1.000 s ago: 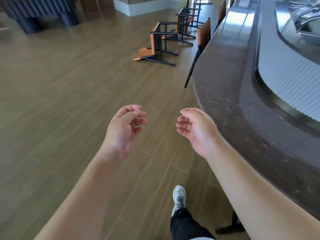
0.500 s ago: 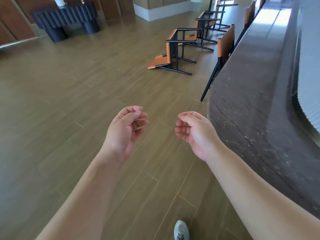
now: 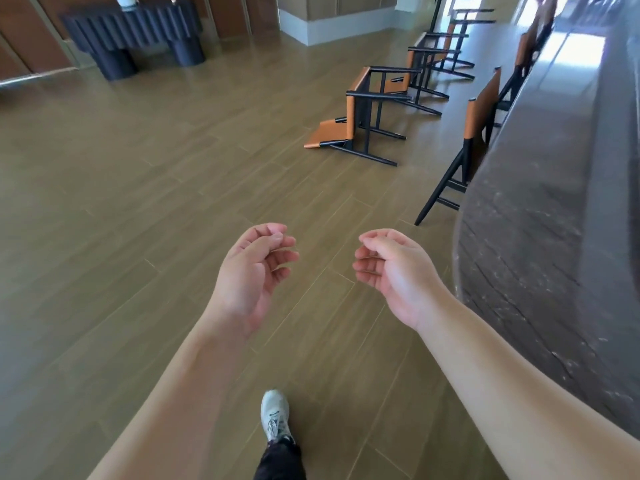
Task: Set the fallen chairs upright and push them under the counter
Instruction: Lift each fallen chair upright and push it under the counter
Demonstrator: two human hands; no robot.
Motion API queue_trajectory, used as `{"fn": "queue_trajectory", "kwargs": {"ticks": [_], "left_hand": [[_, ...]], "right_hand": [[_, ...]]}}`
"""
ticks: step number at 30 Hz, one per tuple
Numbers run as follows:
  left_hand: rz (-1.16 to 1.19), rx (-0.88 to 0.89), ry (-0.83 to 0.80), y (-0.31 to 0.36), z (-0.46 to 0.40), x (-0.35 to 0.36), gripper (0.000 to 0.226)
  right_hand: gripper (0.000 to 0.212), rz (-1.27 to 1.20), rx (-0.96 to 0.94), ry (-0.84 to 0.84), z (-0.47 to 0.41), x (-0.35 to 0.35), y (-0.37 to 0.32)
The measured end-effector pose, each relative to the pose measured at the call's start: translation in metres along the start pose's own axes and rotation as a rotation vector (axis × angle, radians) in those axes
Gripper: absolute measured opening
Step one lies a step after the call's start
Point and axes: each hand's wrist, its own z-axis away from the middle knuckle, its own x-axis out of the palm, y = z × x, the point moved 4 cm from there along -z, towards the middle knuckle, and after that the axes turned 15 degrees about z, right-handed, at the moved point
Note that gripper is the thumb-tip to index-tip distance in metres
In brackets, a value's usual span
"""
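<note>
A fallen chair (image 3: 353,116) with an orange seat and black frame lies on its back on the wood floor ahead, legs pointing right. Behind it a second fallen chair (image 3: 426,64) lies the same way, and a third (image 3: 464,22) lies farther back. An upright chair (image 3: 479,112) stands tucked against the dark stone counter (image 3: 554,202) on the right. My left hand (image 3: 254,271) and my right hand (image 3: 391,271) hover in front of me with loosely curled fingers, holding nothing, well short of the nearest fallen chair.
Another upright chair (image 3: 530,43) stands at the counter farther along. A dark ribbed console table (image 3: 135,29) stands against the far left wall. My foot in a pale sneaker (image 3: 275,417) is on the floor below my hands.
The view has advanced along the counter and the fallen chairs appear closer. Both hands keep the same loose pose and hold nothing.
</note>
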Motion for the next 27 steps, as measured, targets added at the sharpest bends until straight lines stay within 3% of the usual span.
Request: {"fn": "queue_trajectory", "kwargs": {"ticks": [8, 15, 27], "left_hand": [[0.038, -0.055, -0.091, 0.072, -0.145, -0.03, 0.015], [0.031, -0.011, -0.114, 0.13, -0.231, -0.057, 0.022], [-0.037, -0.016, -0.11, 0.147, -0.391, -0.046, 0.02]], "right_hand": [[0.007, 0.032, -0.017, 0.118, -0.104, 0.078, -0.06], [0.007, 0.068, -0.059, 0.109, -0.178, 0.152, -0.1], [0.008, -0.058, -0.03, 0.061, -0.349, 0.178, -0.136]]}}
